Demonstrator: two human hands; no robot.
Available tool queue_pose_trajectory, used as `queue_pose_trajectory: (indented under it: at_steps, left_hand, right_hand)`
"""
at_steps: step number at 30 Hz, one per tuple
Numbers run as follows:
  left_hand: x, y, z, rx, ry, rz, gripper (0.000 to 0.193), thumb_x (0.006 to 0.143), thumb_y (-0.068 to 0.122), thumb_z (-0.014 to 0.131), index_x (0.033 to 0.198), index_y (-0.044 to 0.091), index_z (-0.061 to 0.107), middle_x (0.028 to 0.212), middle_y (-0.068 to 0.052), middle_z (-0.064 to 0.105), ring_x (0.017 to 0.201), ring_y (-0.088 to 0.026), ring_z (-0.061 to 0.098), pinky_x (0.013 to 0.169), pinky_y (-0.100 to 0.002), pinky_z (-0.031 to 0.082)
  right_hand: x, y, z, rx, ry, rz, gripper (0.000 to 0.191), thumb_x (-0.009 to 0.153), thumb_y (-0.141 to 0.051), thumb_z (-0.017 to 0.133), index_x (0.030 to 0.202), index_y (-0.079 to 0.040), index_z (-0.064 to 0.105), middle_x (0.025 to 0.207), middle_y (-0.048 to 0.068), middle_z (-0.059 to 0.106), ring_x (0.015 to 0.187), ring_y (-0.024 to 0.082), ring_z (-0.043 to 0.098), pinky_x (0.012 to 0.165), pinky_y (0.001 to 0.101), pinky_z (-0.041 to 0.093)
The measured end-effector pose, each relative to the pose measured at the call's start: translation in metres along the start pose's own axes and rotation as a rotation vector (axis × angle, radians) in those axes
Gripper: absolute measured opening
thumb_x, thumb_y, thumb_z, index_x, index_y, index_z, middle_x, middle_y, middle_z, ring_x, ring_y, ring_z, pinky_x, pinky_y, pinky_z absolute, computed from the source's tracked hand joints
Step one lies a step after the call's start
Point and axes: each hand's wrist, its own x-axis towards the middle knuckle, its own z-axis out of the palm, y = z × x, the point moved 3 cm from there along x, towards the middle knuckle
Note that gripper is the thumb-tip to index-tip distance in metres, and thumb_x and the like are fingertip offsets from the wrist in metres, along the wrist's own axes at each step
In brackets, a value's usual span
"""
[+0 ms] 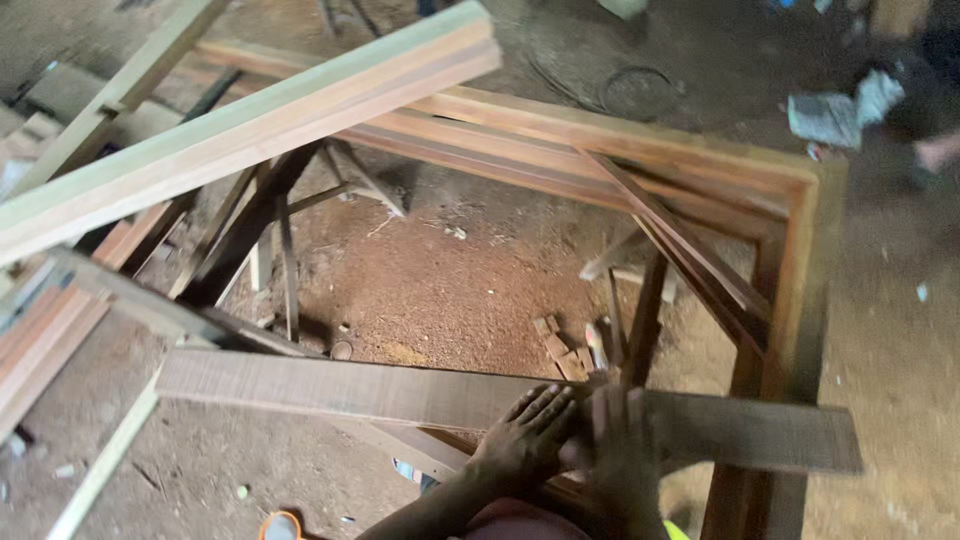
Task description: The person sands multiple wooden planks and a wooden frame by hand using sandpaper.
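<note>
Far left, some loose pale timber strips [45,345] are lying on the dirt floor [440,280]; a long pale beam [250,125] is running diagonally up from the left edge toward the top middle, sitting over everything else; under it a tangle of darker cross-pieces [255,225] is leaning around, can't really tell what's joined to what

Moving in, a flat dark plank [400,392] is stretching across the lower part of the shot, going from about the left third all the way to the right side and resting across the big reddish wooden frame [800,260]; that frame is wrapping around a patch of sawdusty ground with a few small offcut blocks [560,350] lying in it

Bottom middle, the left hand [525,435] is pressing down flat on the plank, fingers spread out and not gripping anything; just beside it the right hand [620,450] is also lying on the plank, but it's blurry, so I can't tell how open it is or if it's holding something

Right side, diagonal braces [690,250] are crossing the frame's corner; up top right some crumpled pale scraps [840,110] are sitting on the ground
</note>
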Motion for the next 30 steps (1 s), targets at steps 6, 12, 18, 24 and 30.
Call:
queue_pose_trajectory:
  at_steps: [6,12,18,24,30]
  left_hand:
    - [-0.007,-0.032,-0.017,0.130,-0.111,-0.175,0.090,0.093,0.047,0.058,0.163,0.000,0.024,0.169,-0.021,0.023,0.157,-0.032,0.016,0.125,-0.051,0.008]
    - [-0.016,-0.038,-0.026,0.528,-0.077,-0.167,0.098,0.089,0.051,0.066,0.162,0.001,0.023,0.170,-0.017,0.021,0.158,-0.029,0.016,0.127,-0.048,0.009]
    - [-0.040,-0.060,-0.038,0.058,-0.076,-0.345,0.110,0.083,0.056,0.074,0.162,0.000,0.023,0.170,-0.020,0.022,0.159,-0.035,0.016,0.128,-0.051,0.009]
    - [-0.061,-0.068,-0.050,0.035,-0.049,-0.319,0.115,0.081,0.058,0.077,0.162,-0.002,0.019,0.170,-0.022,0.018,0.158,-0.035,0.012,0.127,-0.050,0.007]
    - [-0.078,-0.098,-0.064,0.079,-0.302,-0.458,0.119,0.082,0.063,0.076,0.161,0.002,0.011,0.170,-0.023,0.008,0.157,-0.040,0.003,0.125,-0.053,0.000]
  right_hand:
    - [0.020,0.027,-0.043,-0.400,-0.440,0.411,0.054,0.104,-0.051,0.055,0.143,-0.015,0.051,0.141,0.015,0.055,0.141,0.033,0.049,0.119,0.0528,0.042]
    - [0.024,-0.076,0.002,-0.006,-0.010,0.086,0.085,0.074,-0.054,0.068,0.143,-0.009,0.046,0.144,0.023,0.052,0.131,0.055,0.047,0.103,0.0732,0.037]
    - [0.022,-0.004,0.007,-0.045,0.097,-0.071,0.071,0.086,-0.040,0.064,0.141,0.001,0.043,0.139,0.030,0.051,0.129,0.050,0.052,0.108,0.0681,0.041]
    - [0.027,-0.035,0.003,-0.299,0.017,0.056,0.063,0.084,-0.047,0.064,0.131,-0.007,0.053,0.141,0.028,0.052,0.133,0.050,0.047,0.104,0.0682,0.041]
    - [0.022,-0.106,0.035,0.023,0.061,-0.090,0.070,0.088,-0.044,0.065,0.146,-0.011,0.045,0.155,0.023,0.041,0.140,0.047,0.040,0.109,0.0677,0.038]
